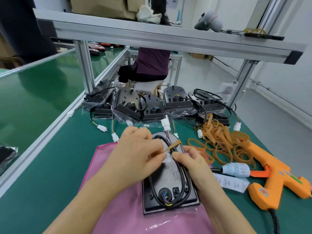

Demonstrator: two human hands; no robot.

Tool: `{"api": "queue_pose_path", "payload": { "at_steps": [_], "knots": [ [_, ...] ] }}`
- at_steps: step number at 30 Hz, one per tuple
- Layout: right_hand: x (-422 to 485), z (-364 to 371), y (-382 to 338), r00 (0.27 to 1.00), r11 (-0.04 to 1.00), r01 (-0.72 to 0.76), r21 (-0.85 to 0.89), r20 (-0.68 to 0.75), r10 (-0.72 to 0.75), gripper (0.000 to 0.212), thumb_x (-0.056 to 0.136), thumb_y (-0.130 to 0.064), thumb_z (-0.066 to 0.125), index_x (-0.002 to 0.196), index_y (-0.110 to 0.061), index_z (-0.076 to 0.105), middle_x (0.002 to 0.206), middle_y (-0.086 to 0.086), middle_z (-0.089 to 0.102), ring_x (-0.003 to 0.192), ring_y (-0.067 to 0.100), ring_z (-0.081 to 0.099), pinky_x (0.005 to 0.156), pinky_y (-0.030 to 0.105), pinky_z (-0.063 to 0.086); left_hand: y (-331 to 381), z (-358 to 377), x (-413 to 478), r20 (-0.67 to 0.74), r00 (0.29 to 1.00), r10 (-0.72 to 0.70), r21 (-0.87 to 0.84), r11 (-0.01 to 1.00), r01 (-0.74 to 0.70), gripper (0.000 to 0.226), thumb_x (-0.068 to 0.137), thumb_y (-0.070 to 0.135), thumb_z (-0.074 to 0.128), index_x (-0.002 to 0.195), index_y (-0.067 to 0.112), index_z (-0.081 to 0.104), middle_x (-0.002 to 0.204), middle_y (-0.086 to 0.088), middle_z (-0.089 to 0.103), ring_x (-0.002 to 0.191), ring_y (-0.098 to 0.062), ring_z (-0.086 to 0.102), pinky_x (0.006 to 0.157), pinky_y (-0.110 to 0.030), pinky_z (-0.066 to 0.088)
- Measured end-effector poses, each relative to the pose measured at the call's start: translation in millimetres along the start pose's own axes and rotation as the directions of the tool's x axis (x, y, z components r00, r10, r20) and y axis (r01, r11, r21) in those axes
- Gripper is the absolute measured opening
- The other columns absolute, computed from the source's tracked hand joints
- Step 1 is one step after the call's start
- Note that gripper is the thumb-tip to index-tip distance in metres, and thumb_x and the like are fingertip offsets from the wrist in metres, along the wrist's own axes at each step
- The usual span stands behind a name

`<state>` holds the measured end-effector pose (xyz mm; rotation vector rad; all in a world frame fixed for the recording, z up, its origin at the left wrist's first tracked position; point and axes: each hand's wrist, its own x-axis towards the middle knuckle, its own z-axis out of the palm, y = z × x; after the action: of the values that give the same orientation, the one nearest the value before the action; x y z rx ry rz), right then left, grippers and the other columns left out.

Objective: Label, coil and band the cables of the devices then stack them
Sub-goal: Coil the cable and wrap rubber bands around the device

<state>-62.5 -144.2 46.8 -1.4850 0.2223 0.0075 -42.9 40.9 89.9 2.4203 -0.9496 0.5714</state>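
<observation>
Bright, even light; soft shadows, wide-angle bending at edges, slight blur.

Two bare arms fill the lower part of the frame. The left forearm (87,200) shows at lower left and the right forearm (224,208) at lower right, both unsleeved to the frame's edge. The left hand (140,149) and right hand (190,159), near the centre, are likewise bare.

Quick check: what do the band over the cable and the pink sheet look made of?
Band: tan rubber by the look, matte, pulled into a flat taut strip. Pink sheet: probably thin plastic film, glossy, wrinkled with soft highlights.
</observation>
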Motion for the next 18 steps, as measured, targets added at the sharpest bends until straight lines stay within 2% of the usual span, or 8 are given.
{"api": "queue_pose_path", "payload": {
  "at_steps": [2, 5, 8, 10, 12, 14, 16, 18],
  "knots": [
    [-1.4, 2.3, -0.3, 1.000, 1.000, 0.017, -0.008, 0.011, -0.017, 0.022, 0.081, -0.013, 0.069, 0.100, -0.014, 0.059, 0.069, -0.005, 0.072, 0.063, 0.009, 0.067, 0.052, 0.020, 0.051, 5.0, 3.8, 10.1, 0.094, 0.992, -0.080, 0.007, 0.997, 0.079, 0.018, 0.086, 0.039, 0.055, 0.071, 0.029, 0.056, 0.066, 0.013, 0.050, 0.076, -0.009, 0.046, 0.087, -0.035, 0.034],
    [-0.4, 5.2, -0.5, 0.999, 0.997, 0.032, -0.076, 0.006, -0.031, 0.026, 0.078, -0.014, 0.073, 0.100, -0.017, 0.058, 0.084, 0.006, 0.073, 0.074, 0.017, 0.069, 0.064, 0.031, 0.057, 9.5, 13.5, 22.7, 0.229, 0.943, -0.240, 0.032, 0.970, 0.239, 0.020, 0.086, 0.042, 0.058, 0.072, 0.032, 0.049, 0.061, 0.017, 0.049, 0.082, -0.007, 0.042, 0.094, -0.033, 0.033],
    [-3.3, 8.6, -3.7, 0.999, 0.993, 0.051, -0.106, 0.005, -0.051, 0.027, 0.078, -0.014, 0.074, 0.100, -0.017, 0.058, 0.086, 0.003, 0.072, 0.072, 0.007, 0.066, 0.062, 0.019, 0.053, 16.6, 11.4, 38.9, 0.260, 0.902, -0.345, 0.033, 0.937, 0.349, 0.028, 0.085, 0.044, 0.060, 0.062, 0.030, 0.049, 0.060, 0.015, 0.052, 0.075, -0.012, 0.050, 0.088, -0.031, 0.038],
    [-1.6, 8.0, -3.6, 0.995, 0.977, 0.096, -0.191, 0.051, -0.087, 0.028, 0.076, -0.016, 0.076, 0.097, -0.017, 0.057, 0.083, -0.005, 0.068, 0.068, -0.006, 0.061, 0.060, 0.009, 0.046, 25.4, 9.5, 43.9, 0.262, 0.917, -0.300, -0.081, 0.940, 0.330, 0.025, 0.085, 0.039, 0.059, 0.062, 0.031, 0.052, 0.065, 0.009, 0.054, 0.076, -0.016, 0.053, 0.075, -0.030, 0.039],
    [1.9, 11.9, -6.8, 0.992, 0.974, 0.101, -0.203, 0.095, -0.083, 0.014, 0.083, -0.004, 0.067, 0.084, -0.010, 0.055, 0.076, -0.001, 0.061, 0.065, -0.012, 0.056, 0.059, 0.005, 0.043, 37.2, 9.7, 41.1, 0.240, 0.962, -0.129, -0.265, 0.945, 0.193, 0.017, 0.086, 0.037, 0.058, 0.070, 0.030, 0.060, 0.070, 0.006, 0.050, 0.079, -0.016, 0.049, 0.068, -0.029, 0.034],
    [2.8, 13.0, -7.6, 0.992, 0.975, 0.106, -0.195, 0.085, -0.091, 0.035, 0.089, 0.014, 0.047, 0.063, -0.008, 0.045, 0.063, 0.001, 0.044, 0.055, -0.006, 0.052, 0.053, 0.002, 0.038, 43.4, 14.2, 30.7, 0.205, 0.977, 0.056, -0.352, 0.936, 0.020, 0.010, 0.085, 0.036, 0.056, 0.078, 0.030, 0.061, 0.073, 0.005, 0.044, 0.078, -0.015, 0.045, 0.068, -0.027, 0.031],
    [4.8, 7.0, -3.5, 0.993, 0.985, 0.093, -0.146, 0.092, -0.080, 0.014, 0.083, 0.004, 0.060, 0.078, -0.005, 0.050, 0.070, -0.001, 0.052, 0.059, -0.002, 0.055, 0.055, 0.004, 0.041, 38.0, 20.5, 17.8, 0.169, 0.979, 0.109, -0.339, 0.940, -0.046, 0.015, 0.086, 0.038, 0.054, 0.078, 0.028, 0.063, 0.075, 0.003, 0.045, 0.078, -0.014, 0.043, 0.070, -0.028, 0.033],
    [1.5, -0.6, 0.5, 0.992, 0.993, 0.091, -0.074, 0.089, -0.085, 0.043, 0.065, -0.019, 0.072, 0.104, -0.019, 0.055, 0.084, -0.004, 0.068, 0.070, 0.000, 0.067, 0.059, 0.013, 0.049, 26.4, 24.5, 3.8, 0.142, 0.990, -0.009, -0.397, 0.916, 0.066, 0.015, 0.085, 0.038, 0.059, 0.080, 0.028, 0.069, 0.077, 0.004, 0.051, 0.082, -0.010, 0.046, 0.075, -0.028, 0.038]
  ]
}}
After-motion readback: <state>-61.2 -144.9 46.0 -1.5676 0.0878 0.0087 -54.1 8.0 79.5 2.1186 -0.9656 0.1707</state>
